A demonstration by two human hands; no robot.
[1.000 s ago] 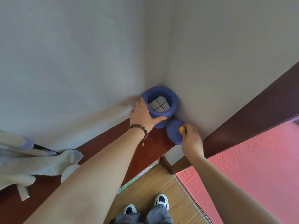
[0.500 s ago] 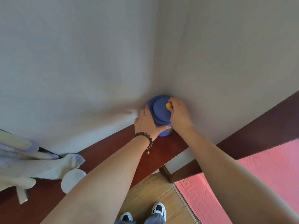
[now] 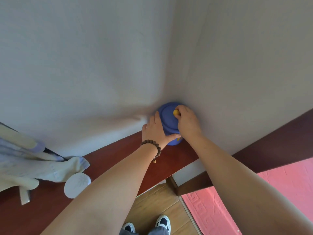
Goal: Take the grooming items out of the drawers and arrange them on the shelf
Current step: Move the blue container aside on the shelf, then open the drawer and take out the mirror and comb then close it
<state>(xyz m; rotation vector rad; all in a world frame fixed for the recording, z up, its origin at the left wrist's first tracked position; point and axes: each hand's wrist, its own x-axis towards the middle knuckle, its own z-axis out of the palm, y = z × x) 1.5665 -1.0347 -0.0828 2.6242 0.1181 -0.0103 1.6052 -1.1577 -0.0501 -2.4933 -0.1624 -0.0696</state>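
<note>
Far left, a pale cloth (image 3: 25, 165) lies draped over the dark red shelf (image 3: 118, 160), one corner trailing toward a round white lid-like disc (image 3: 77, 185) just beside it on the wood. Moving along, the left forearm reaches up across the shelf, a wooden bead bracelet (image 3: 151, 145) around the wrist. The left hand (image 3: 156, 131) is wrapped on the side of the blue jar (image 3: 171, 141), fingers together against its left wall and the thumb stretched out under the lid's edge, bracing it. The jar sits tucked in the corner where the two walls meet, at the shelf's far end. On top sits the blue lid (image 3: 167, 121), and the right hand (image 3: 188, 122) is over it, fingertips pinched closed on the small yellow knob (image 3: 176, 112). Lower right, pink patterned bedding (image 3: 254, 200) fills the corner, with wood flooring and two black-and-white shoes (image 3: 162, 222) below.
</note>
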